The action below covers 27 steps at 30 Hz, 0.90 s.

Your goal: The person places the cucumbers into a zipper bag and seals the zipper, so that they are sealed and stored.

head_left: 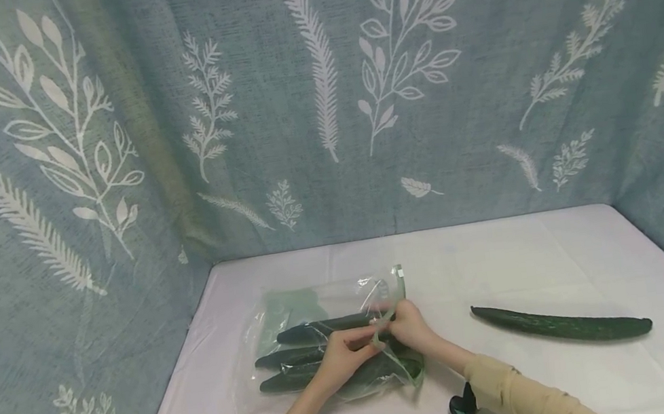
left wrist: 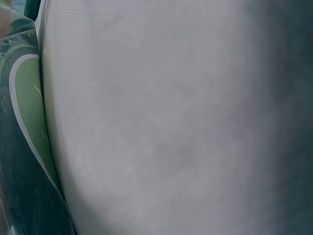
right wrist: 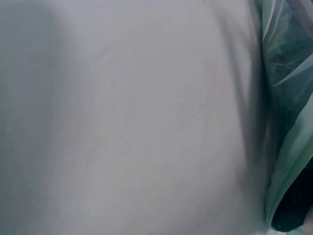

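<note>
A blue-grey curtain (head_left: pixel 273 118) with white leaf patterns rose behind and along both sides of the white worktop (head_left: pixel 516 261), whose far edge ran straight across at its foot and whose left edge slanted toward the viewer. A clear bag (head_left: pixel 342 294) lay on the left half, near that left edge, its mouth turned right. A broad stretch of white cloth ran from the mouth to the loose cucumber (head_left: pixel 562 323), which lay on the right, well apart from the bag, and more cloth lay beyond it toward the right edge.

Both forearms came in low from the near side, beige sleeves (head_left: pixel 513 391) at the wrists. The left hand (head_left: pixel 344 358) reached across the bag from the front, palm down; the right hand (head_left: pixel 410 328) angled in from the right to meet it at the mouth. Three bagged cucumbers (head_left: pixel 290 356) lay side by side beneath the film.

The left thumb and forefinger pinched the bag's edge. The right fingers were blurred behind film; whether they pinched, I cannot tell.

Only the left wrist view showed clearly a green printed patch (left wrist: pixel 30 98) with a pale border. The right wrist view brought up close a pale-green band (right wrist: pixel 293 152) along the bag's edge.
</note>
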Motion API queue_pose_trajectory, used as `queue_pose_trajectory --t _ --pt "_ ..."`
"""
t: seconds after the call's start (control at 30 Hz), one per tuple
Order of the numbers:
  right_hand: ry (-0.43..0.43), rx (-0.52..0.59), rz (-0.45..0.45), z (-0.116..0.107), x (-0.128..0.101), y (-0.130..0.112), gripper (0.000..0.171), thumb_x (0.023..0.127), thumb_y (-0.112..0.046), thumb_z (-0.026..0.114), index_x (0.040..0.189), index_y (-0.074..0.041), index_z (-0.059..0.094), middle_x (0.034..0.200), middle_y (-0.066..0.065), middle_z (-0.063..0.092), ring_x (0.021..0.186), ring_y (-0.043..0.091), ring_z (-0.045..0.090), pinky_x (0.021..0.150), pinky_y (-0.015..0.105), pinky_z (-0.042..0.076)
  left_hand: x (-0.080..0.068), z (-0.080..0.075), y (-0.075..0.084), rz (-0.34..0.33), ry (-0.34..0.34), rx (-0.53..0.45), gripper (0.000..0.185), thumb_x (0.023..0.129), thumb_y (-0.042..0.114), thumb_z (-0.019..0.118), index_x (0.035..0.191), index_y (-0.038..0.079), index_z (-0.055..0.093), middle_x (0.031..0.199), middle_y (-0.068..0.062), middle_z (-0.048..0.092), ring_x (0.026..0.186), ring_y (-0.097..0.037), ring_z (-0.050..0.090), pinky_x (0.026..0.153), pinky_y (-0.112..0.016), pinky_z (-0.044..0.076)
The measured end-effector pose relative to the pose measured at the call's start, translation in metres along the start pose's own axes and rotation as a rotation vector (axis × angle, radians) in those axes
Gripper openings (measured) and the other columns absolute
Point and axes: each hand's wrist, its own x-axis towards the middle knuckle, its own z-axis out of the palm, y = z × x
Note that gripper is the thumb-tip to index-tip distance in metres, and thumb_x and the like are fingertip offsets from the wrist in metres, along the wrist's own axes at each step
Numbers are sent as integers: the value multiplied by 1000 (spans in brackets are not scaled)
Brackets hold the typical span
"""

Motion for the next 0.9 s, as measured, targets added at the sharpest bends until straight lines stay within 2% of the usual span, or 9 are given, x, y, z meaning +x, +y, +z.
queue_pose_trajectory --t 0.2,0.37,0.47,0.67,0.9 --pt "-62 55 18 5 2 1 31 75 -15 69 105 -8 65 113 8 62 113 25 52 97 46 40 -1 0 1 -15 -7 -15 32 80 7 65 111 -3 60 112 -15 61 100 -26 60 83 -25 51" --pt "-107 54 -16 6 4 3 39 76 -16 68 113 -6 59 124 12 54 122 29 42 103 51 30 -1 0 3 -23 -5 10 33 80 5 64 112 -2 60 111 -15 62 99 -25 61 83 -24 50" --pt "-133 39 -31 5 4 4 40 77 -14 67 114 -5 58 123 12 54 121 30 43 102 52 30 -1 0 4 -31 -4 23 33 80 4 63 112 -3 59 110 -17 61 98 -26 62 83 -24 51" --pt "-167 -25 -21 4 0 6 31 77 -4 64 107 -7 62 114 11 60 112 31 51 97 50 38 -2 0 7 -71 -4 53 33 80 4 63 112 -2 59 108 -17 63 95 -23 63 82 -22 50" --pt "-219 20 2 3 -1 5 32 82 -9 60 114 -7 58 120 10 57 116 29 48 100 51 35 -2 -1 4 -38 -11 33 31 80 6 63 110 -4 60 111 -16 61 100 -26 61 84 -23 50"
